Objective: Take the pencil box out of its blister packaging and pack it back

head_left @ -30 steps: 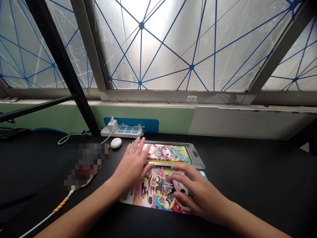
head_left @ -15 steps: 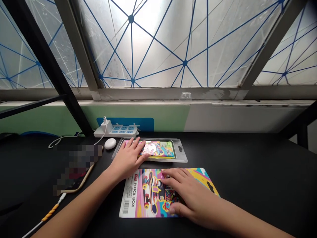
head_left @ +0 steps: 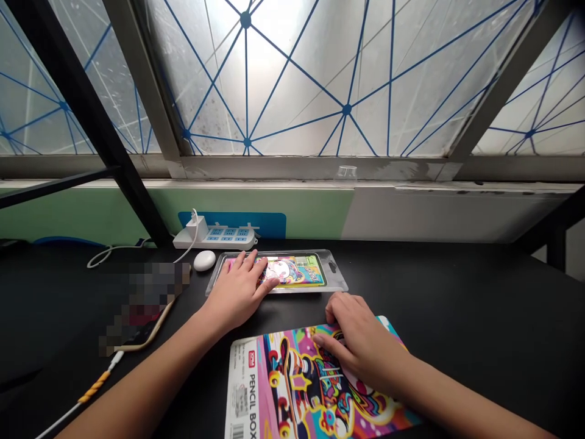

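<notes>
My left hand (head_left: pixel 240 289) lies flat, fingers spread, on the left part of a clear plastic blister pack (head_left: pixel 336 278). Inside that pack a colourful pencil box (head_left: pixel 292 271) with a cartoon picture shows; its left end is under my fingers. Closer to me is a printed backing card (head_left: pixel 292 378) marked "PENCIL BOX", with a skateboard design and a barcode. My right hand (head_left: pixel 361 341) grips its far edge, fingers curled over the edge and thumb on the printed face. The card appears tilted, and its near edge runs partly out of view.
A white power strip (head_left: pixel 214 236) with a plugged-in charger stands at the wall, a white round case (head_left: pixel 204 261) before it. A blurred-out object with a cable (head_left: pixel 94 387) lies on the left. A black post (head_left: pixel 91 122) rises at the left, and a small clear cup (head_left: pixel 347 172) sits on the sill.
My right hand has closed on the card's far edge, and the card has come nearer and tilted, leaving a wider gap to the blister pack. My left hand stays put.
</notes>
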Demonstrator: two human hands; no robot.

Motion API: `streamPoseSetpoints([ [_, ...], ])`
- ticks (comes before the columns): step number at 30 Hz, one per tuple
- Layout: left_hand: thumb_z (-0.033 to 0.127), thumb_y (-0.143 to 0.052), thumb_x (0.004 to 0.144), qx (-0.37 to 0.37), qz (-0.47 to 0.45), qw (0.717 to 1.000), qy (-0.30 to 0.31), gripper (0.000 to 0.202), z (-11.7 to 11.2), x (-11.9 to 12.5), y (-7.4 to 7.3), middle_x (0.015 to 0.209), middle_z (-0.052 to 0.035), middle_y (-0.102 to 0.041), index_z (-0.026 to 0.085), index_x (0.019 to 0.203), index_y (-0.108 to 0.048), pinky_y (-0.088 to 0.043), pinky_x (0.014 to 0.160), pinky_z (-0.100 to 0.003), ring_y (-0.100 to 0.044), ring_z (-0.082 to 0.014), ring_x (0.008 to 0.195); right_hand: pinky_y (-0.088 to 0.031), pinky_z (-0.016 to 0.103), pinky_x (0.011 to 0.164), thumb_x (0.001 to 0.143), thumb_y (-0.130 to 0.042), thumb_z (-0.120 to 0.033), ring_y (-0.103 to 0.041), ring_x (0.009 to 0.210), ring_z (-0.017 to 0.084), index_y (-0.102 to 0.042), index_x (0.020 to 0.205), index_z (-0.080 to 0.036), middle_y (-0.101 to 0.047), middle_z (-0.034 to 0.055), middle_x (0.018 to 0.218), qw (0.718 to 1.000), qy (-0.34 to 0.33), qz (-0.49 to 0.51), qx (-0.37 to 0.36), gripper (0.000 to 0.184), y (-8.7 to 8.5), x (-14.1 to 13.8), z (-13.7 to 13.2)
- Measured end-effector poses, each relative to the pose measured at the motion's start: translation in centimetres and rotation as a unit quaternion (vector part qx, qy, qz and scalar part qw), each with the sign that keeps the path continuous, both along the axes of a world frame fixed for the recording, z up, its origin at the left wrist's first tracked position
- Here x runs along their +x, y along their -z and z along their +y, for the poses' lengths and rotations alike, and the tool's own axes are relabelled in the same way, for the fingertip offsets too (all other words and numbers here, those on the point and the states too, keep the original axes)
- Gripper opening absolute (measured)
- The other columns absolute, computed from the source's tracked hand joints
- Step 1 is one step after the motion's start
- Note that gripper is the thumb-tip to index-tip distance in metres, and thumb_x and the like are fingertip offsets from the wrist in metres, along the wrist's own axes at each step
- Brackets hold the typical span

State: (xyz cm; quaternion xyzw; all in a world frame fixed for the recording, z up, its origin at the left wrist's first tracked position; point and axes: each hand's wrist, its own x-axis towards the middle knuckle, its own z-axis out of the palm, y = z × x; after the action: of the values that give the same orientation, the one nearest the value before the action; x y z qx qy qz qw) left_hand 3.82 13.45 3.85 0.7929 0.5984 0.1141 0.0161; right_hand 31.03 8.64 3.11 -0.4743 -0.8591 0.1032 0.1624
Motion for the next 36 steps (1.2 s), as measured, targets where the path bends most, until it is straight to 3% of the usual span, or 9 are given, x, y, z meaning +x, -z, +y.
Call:
streamPoseSetpoints([
  [5,0.061,-0.034,0.104,-0.007,-0.013,1.000,-0.008,0.053,-0.4,0.3,-1.0,0.160,-0.0122,-0.044,0.024,0.121,-0.068,-0.037,0.108,-0.068,-0.032,-0.0424,0.151,-0.035,0.031,0.057,0.092,-0.055,-0.063,-0.050,0.058,0.017,-0.043,0.082,-0.026,-0.055,-0.0029,0.065,0.996,0.055,0.061,-0.041,0.041,-1.6,2.7,1.3],
  [11,0.055,-0.042,0.102,-0.006,-0.016,1.000,0.004,0.038,-1.4,1.0,-1.7,0.146,-0.0113,-0.059,0.024,0.099,-0.063,-0.043,0.102,-0.064,-0.044,-0.0390,0.141,-0.038,0.030,0.056,0.085,-0.057,-0.075,-0.056,0.064,0.019,-0.058,0.069,-0.023,-0.064,0.0008,0.067,0.974,0.120,0.034,-0.188,0.054,-1.8,10.3,7.3],
  [15,0.050,-0.050,0.098,0.023,-0.013,1.000,0.006,0.032,-1.6,1.2,-1.4,0.141,-0.0119,-0.061,0.024,0.111,-0.063,-0.044,0.102,-0.059,-0.048,-0.0371,0.135,-0.044,0.032,0.058,0.085,-0.056,-0.074,-0.061,0.064,0.020,-0.069,0.086,-0.023,-0.071,0.0031,0.077,0.969,0.130,0.032,-0.208,0.052,-1.7,12.1,8.6],
  [19,0.049,-0.043,0.102,0.009,-0.014,1.000,0.019,0.044,-1.7,1.4,-0.9,0.152,-0.0101,-0.054,0.030,0.138,-0.058,-0.036,0.109,-0.063,-0.041,-0.0372,0.142,-0.049,0.034,0.071,0.089,-0.053,-0.069,-0.066,0.084,0.024,-0.069,0.103,-0.024,-0.075,0.0057,0.098,0.981,0.101,0.071,-0.149,0.050,-1.6,9.7,7.5],
  [24,0.050,-0.038,0.104,-0.014,0.001,0.999,0.049,0.047,-1.8,1.3,-0.5,0.162,-0.0058,-0.042,0.042,0.148,-0.052,-0.030,0.112,-0.069,-0.030,-0.0394,0.151,-0.046,0.032,0.067,0.093,-0.050,-0.067,-0.063,0.080,0.023,-0.071,0.099,-0.024,-0.073,0.0043,0.091,0.981,0.080,0.068,-0.165,0.048,-1.2,7.9,6.7],
  [30,0.050,-0.036,0.105,-0.025,0.010,0.997,0.076,0.047,-1.8,1.2,-0.6,0.164,-0.0050,-0.039,0.044,0.149,-0.050,-0.029,0.115,-0.068,-0.030,-0.0396,0.152,-0.037,0.028,0.056,0.089,-0.055,-0.071,-0.054,0.065,0.018,-0.072,0.089,-0.025,-0.063,-0.0011,0.072,0.976,0.091,0.050,-0.193,0.050,-1.2,10.7,7.8],
  [36,0.051,-0.036,0.105,-0.033,0.010,0.996,0.078,0.047,-1.7,1.2,-0.7,0.164,-0.0049,-0.039,0.044,0.150,-0.049,-0.029,0.115,-0.068,-0.029,-0.0395,0.152,-0.036,0.027,0.054,0.085,-0.061,-0.071,-0.052,0.063,0.016,-0.069,0.082,-0.023,-0.062,-0.0014,0.071,0.964,0.096,0.073,-0.237,0.048,-1.0,11.8,8.5],
])
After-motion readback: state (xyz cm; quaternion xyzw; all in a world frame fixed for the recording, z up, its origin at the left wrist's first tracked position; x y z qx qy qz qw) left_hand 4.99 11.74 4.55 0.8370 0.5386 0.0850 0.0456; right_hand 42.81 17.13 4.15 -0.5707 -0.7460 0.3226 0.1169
